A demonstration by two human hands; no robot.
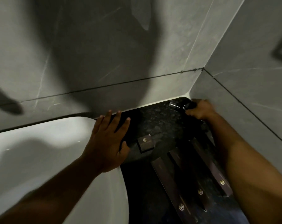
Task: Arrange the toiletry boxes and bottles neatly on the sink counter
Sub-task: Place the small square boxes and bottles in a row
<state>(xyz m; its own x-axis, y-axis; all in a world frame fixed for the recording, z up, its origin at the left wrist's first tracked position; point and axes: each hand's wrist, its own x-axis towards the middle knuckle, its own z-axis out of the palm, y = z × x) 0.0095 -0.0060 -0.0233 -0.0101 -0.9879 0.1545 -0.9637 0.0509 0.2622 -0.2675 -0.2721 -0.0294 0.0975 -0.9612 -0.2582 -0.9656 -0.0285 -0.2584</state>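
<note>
My right hand [199, 109] is closed around a small dark bottle [188, 105] with a silver cap [173, 104], lying in the far right corner of the black speckled counter [156, 120]. My left hand [107, 139] rests flat, fingers spread, on the counter beside the sink rim and holds nothing. A small dark brown box [145, 143] with a gold logo sits just right of that hand. Three long dark brown boxes [200, 183] with gold logos lie side by side in the near right part of the counter, partly under my right forearm.
A white sink basin [40, 159] fills the lower left. Grey tiled walls [104, 54] meet in a corner right behind the bottle. My shadow darkens the back wall.
</note>
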